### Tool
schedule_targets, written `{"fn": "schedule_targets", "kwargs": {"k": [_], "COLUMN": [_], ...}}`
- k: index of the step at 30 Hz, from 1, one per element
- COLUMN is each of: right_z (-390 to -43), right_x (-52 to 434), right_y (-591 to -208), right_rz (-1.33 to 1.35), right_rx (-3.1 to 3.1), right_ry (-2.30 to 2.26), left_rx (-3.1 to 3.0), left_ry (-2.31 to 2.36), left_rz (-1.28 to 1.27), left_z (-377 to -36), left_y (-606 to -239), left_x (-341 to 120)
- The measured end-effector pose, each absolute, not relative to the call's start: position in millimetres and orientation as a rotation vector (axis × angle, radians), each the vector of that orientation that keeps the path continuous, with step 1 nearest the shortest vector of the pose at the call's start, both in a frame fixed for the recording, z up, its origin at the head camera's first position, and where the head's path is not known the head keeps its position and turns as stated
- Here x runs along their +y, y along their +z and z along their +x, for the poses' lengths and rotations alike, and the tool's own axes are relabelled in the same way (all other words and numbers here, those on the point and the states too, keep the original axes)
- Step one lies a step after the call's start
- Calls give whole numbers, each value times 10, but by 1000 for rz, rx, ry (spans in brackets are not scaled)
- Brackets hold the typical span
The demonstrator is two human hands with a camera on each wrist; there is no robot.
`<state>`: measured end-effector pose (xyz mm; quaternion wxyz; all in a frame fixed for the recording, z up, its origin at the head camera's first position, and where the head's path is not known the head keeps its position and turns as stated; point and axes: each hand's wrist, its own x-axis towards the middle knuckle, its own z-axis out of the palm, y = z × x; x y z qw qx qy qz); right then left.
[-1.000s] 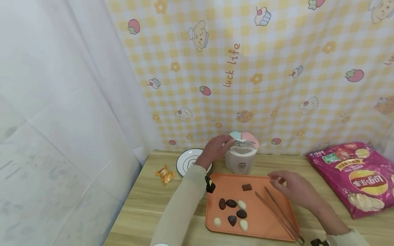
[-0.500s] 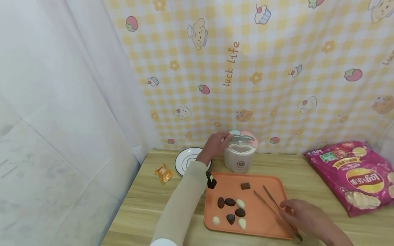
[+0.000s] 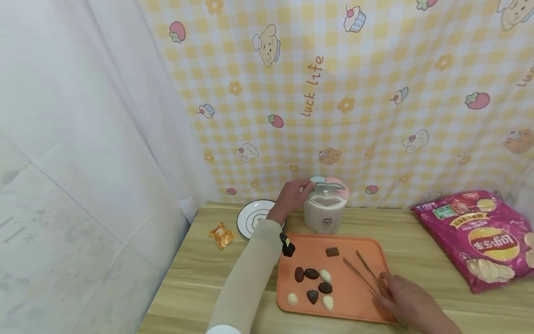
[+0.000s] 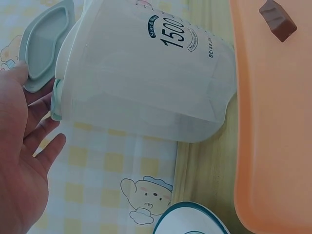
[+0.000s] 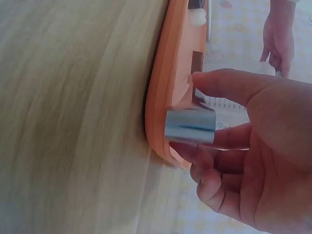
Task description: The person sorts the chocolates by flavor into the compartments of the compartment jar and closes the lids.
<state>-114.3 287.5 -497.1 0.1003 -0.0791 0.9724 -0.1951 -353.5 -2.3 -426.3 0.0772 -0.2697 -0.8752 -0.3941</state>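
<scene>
Your right hand [image 3: 402, 301] has come down onto the tongs [image 3: 365, 273].
A second ago it hovered above the orange tray [image 3: 354, 306]; now its fingers [image 5: 214, 83] curl round the tongs' metal end at the tray's near right corner. Your left hand [image 3: 292, 197] rests straight-fingered against the container's lid [image 4: 41, 46].

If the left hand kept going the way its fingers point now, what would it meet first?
The left hand points at the flip lid of the 1500 container, which its fingertips already touch or nearly touch; the lid comes first, though depth is unclear.
</scene>
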Motion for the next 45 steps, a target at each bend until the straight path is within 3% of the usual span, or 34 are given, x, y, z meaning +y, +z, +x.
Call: {"fn": "schedule_targets", "kwargs": {"k": [15, 28, 38, 45], "right_z": [-1207, -1192, -1160, -1159], "right_x": [2800, 2879, 2766, 2656], "right_y": [-4987, -4904, -4897, -4862], "right_rz": [-200, -385, -670, -688], "right_rx": [2882, 3075, 3094, 3018], "right_ry": [-597, -778, -876, -846], "left_rx": [-2666, -2625, -2622, -2638], "left_ry": [-1270, -1339, -1393, -1381], "left_rz": [-733, -714, -678, -654], "left_z": [-3502, -3497, -3477, -3483], "left_y": [-4281, -4327, -4313, -4313], "left_x": [-56, -59, -30, -26]}}
